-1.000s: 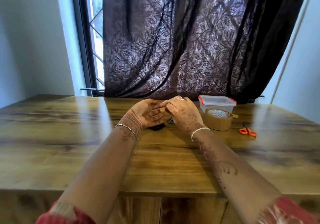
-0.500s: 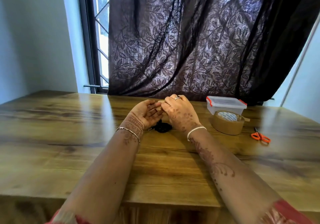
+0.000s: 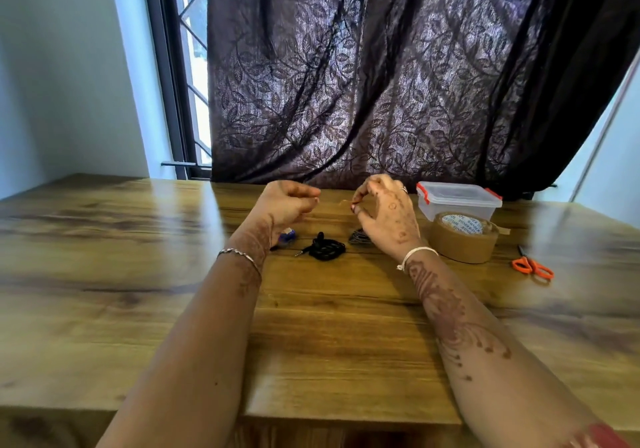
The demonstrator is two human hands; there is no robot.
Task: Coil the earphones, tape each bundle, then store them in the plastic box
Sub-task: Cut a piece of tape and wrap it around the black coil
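Head view: black earphones (image 3: pixel 327 249) between raised hands (image 3: pixel 384 217).

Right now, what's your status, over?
Left hand and right hand raised, stretching a tape strip. Black earphones coiled, untaped on table. Box shut.

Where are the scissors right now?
The orange-handled scissors lie flat on the wooden table, far right, just right of the brown tape roll.
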